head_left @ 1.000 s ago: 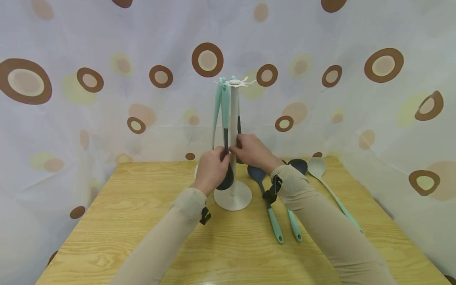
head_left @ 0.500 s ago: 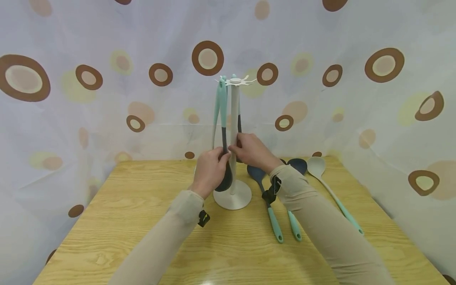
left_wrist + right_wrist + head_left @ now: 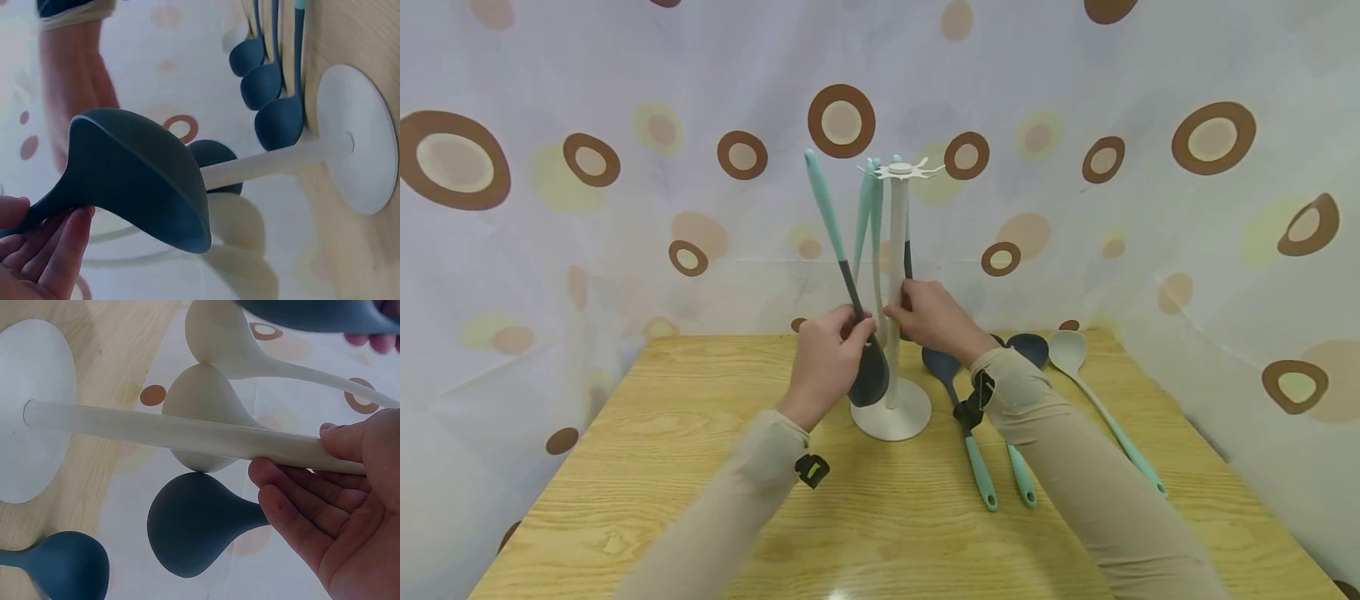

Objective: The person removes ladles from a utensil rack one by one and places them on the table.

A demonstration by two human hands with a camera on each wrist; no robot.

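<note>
My left hand (image 3: 823, 358) pinches a dark ladle (image 3: 137, 181) at the neck just above its bowl. The ladle's mint handle (image 3: 826, 204) leans left, its top end apart from the hooks. My right hand (image 3: 936, 317) holds the white post (image 3: 187, 434) of a utensil stand between thumb and fingers. From the stand's hooked top (image 3: 900, 170) hang two beige-headed utensils, one a beige spoon (image 3: 219, 337), with mint handles. Behind the post hangs a dark-headed utensil (image 3: 194, 525), partly hidden by my right hand in the head view.
The stand's round white base (image 3: 891, 421) sits on a wooden table (image 3: 700, 467). Right of it lie a dark utensil (image 3: 942, 364), another dark one (image 3: 1028, 348) partly under my right sleeve, and a beige spoon (image 3: 1067, 350). A patterned curtain (image 3: 625, 83) hangs behind.
The ladle's handle top has come away from the stand's hooks and swung left. My left hand has shifted slightly left with it. The right hand stays at the post.
</note>
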